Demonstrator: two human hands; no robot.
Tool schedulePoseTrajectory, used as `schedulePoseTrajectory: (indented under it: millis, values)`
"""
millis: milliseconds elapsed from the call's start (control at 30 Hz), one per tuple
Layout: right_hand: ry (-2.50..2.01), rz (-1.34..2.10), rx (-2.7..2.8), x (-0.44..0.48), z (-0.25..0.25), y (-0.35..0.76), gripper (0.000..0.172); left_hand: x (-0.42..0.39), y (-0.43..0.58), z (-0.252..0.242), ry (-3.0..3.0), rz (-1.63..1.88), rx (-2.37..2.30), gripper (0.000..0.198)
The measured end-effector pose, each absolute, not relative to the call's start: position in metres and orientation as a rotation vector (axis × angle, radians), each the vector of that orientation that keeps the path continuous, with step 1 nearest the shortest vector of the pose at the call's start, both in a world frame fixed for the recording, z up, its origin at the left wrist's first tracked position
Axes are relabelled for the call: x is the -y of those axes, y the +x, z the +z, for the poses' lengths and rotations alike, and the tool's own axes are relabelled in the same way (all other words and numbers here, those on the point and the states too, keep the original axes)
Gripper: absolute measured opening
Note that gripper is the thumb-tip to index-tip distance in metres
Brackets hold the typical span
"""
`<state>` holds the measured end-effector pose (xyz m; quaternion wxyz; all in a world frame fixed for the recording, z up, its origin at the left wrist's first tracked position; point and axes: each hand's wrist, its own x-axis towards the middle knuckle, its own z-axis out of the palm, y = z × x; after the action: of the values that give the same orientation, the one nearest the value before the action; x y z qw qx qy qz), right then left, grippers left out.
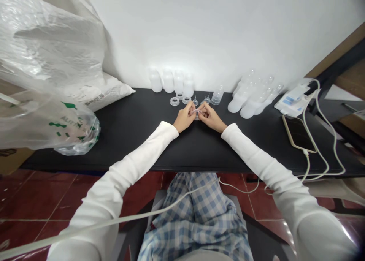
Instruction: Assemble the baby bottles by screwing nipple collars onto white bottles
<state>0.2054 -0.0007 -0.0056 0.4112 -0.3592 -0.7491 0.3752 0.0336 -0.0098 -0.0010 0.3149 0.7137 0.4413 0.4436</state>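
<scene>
My left hand (pixel 184 118) and my right hand (pixel 211 118) meet over the middle of the black table, fingertips pinched on a clear bottle collar ring (pixel 196 111). Whether a nipple sits inside it, I cannot tell. Just beyond my left hand lie several loose collar rings (pixel 175 101). Clear bottle nipples (pixel 195 100) stand behind my fingers, partly hidden. A stack of clear caps (pixel 218 95) rises past my right hand. Several open white baby bottles (pixel 168 81) stand upright along the wall.
Several capped baby bottles (pixel 252 99) lie grouped at right. Farther right are a white packet (pixel 293 100), a phone (pixel 299 133) and white cables (pixel 322 158). Plastic bags (pixel 71 120) and a white sack (pixel 111 88) crowd the left. A cable (pixel 142 216) crosses my lap.
</scene>
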Motion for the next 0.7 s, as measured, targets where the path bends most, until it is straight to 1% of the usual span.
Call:
schedulePoseTrajectory:
  millis: [267,433,533,700]
  values:
    - [-0.914,0.978,1.821,-0.0021,-0.0090,0.2052,0.038,0.0102,0.0335,-0.0009,1.844,1.122,-1.125,0.017]
    - [-0.882,1.023,1.731,-0.0082,-0.0117,0.2057,0.046,0.0054,0.0329,-0.0059,1.772,1.154,-1.075,0.026]
    - [-0.883,0.967,1.793,-0.0071,-0.0096,0.2057,0.046,0.0036,0.0323,-0.0084,1.785,1.184,-1.077,0.029]
    - [-0.872,0.968,1.825,-0.0017,-0.0068,0.2055,0.043,0.0061,0.0322,-0.0058,1.792,1.157,-1.049,0.025]
